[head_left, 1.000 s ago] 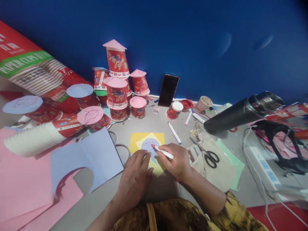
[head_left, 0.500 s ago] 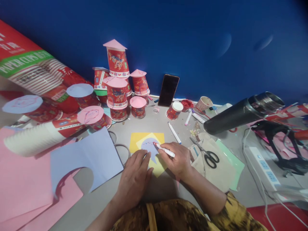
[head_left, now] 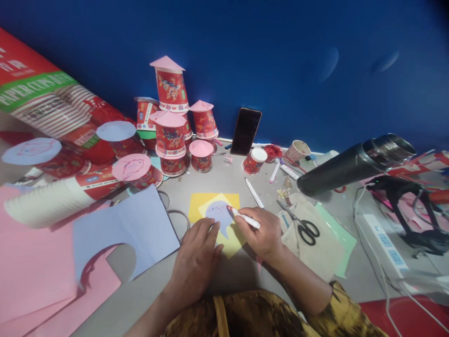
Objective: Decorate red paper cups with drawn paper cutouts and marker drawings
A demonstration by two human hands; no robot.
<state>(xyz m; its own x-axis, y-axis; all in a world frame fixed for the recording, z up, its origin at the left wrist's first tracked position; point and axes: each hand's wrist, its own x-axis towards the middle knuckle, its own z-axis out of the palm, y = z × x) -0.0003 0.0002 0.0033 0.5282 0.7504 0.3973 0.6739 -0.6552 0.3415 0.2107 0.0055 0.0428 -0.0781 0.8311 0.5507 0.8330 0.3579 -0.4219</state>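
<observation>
1. While L hand (head_left: 197, 248) lies palm-down, fingers extended & close tog., its fingertips sit at lower-L edge of lavender paper cutout (head_left: 219, 216).
2. R hand (head_left: 264, 234) pinches red-tipped white marker (head_left: 250, 222) btwn thumb & fingers; tip at cutout's upper R, can't tell if touching.
3. Cutout: approx. round w/ pointed tail, small red marks across upper part; lies btwn hands on pale yellow paper (head_left: 229, 248), deeper yellow sheet (head_left: 196, 201) under that.
4. R side: black-handled scissors (head_left: 288, 210) on beige fabric (head_left: 322, 252); spare white marker (head_left: 253, 191) just beyond R hand.
5. Back: smartphone (head_left: 246, 132) leaning vs. blue wall (head_left: 266, 61); pink-topped red paper cups (head_left: 171, 91) stacked to its L.
</observation>
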